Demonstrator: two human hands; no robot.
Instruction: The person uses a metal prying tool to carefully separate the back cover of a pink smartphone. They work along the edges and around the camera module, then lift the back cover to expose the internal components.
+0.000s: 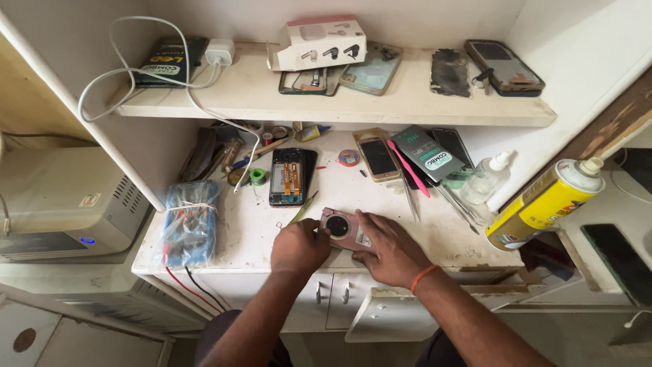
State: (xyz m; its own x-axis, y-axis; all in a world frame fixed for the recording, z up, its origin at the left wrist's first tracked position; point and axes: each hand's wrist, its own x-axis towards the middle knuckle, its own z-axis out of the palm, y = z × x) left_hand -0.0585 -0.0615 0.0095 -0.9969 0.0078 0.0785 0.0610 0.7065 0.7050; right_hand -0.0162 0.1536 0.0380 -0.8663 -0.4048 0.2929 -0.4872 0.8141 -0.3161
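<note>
Near the front edge of the tabletop (251,231), both hands close on a pink phone with round black camera ring (345,229): left hand (299,246) pinches its left end, right hand (386,250) presses its right side, seemingly working the back.

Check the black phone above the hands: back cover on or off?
Off. The black phone lies flat on the bench with its inside showing: orange flex strips and bare frame, no cover. The left hand and right hand hold the pink phone.

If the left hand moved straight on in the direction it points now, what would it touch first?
The left hand points up and right and already touches the pink phone. Beyond that, probably the tweezers or the gold phone; depth is unclear.
</note>
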